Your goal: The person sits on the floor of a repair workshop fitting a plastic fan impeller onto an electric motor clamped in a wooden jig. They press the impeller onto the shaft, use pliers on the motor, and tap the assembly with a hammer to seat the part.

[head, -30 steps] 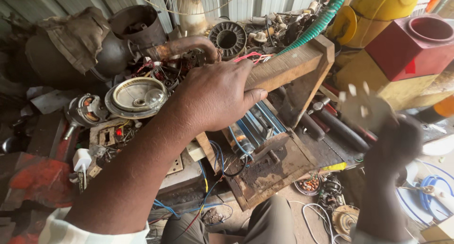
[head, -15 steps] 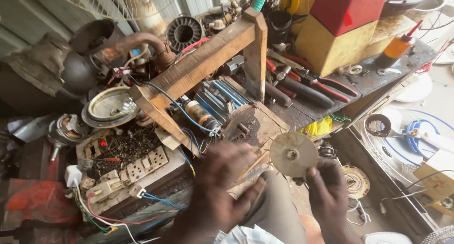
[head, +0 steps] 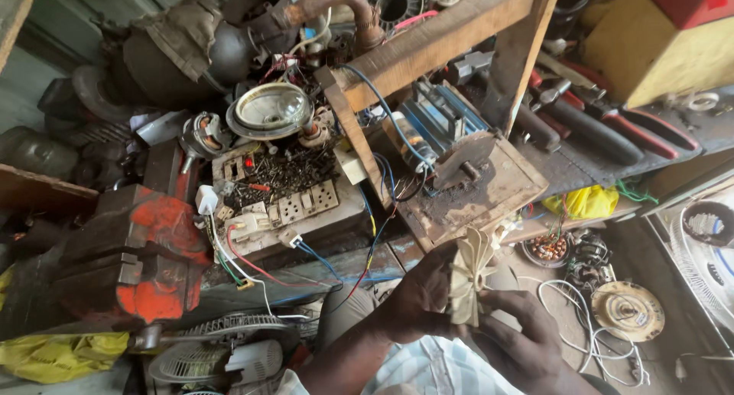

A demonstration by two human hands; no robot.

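Note:
Low in the head view, both hands hold a pale cream finned disc (head: 470, 276), a small fan-like wheel seen nearly edge-on. My left hand (head: 413, 299) grips its left side with fingers curled around it. My right hand (head: 516, 334) closes on its lower right edge. The disc hangs just below the front corner of a dirty wooden board (head: 489, 196) that carries a small motor (head: 459, 162) under a wooden frame (head: 436, 47).
A red bench vise (head: 149, 250) stands at the left. A tray of screws and sockets (head: 283, 185), a round reflector (head: 267, 108), pliers (head: 604, 123), a yellow box (head: 673, 47), white cable (head: 569, 318) and fan guards (head: 206, 341) crowd the bench and floor.
My left hand came off the wooden frame and joined the right hand on the disc. The disc turned from face-on to edge-on, and the view moved closer to the bench.

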